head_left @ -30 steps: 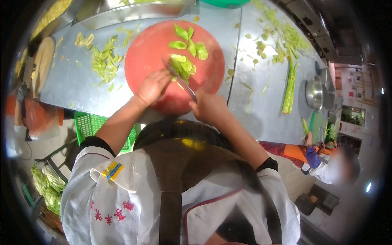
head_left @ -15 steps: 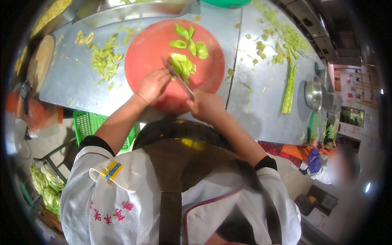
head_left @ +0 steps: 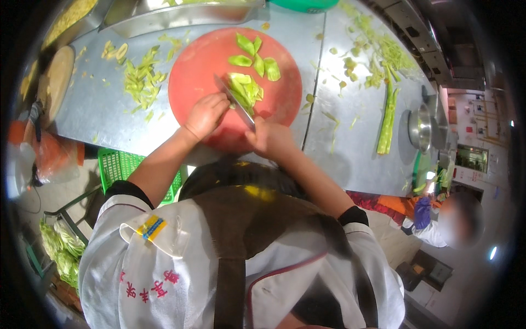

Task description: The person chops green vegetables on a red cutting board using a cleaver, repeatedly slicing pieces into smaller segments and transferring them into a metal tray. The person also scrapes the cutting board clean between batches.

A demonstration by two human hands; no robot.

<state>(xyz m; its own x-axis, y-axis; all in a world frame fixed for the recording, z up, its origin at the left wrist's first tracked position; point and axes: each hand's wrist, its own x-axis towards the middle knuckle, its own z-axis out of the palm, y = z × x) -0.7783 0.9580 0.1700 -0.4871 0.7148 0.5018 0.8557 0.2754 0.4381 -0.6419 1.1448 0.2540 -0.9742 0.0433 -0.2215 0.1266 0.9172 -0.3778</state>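
Note:
My right hand [head_left: 269, 138] is closed around the handle of a kitchen knife [head_left: 239, 104], whose blade slants up and left over the round red cutting board [head_left: 192, 68]. My left hand [head_left: 207, 115] rests on the board just left of the blade, its fingers curled. A bit of green shows by its fingertips, but what they grip is mostly hidden. Against the blade's right side lies a pile of pale green vegetable slices [head_left: 245, 89]. Several wider green pieces [head_left: 258, 61] are spread farther up the board.
On the metal table, cut green strips [head_left: 141, 79] lie left of the board. A long green stalk [head_left: 388, 120], trimmings [head_left: 378, 46] and a steel bowl [head_left: 421, 127] are to the right. A steel tray [head_left: 181, 19] stands behind, a green basket [head_left: 118, 164] below. Another person [head_left: 433, 219] is at far right.
My right hand and the knife have shifted slightly left, the blade drawing a little closer to my left fingers. The left hand has barely moved. The person at far right has moved their hands.

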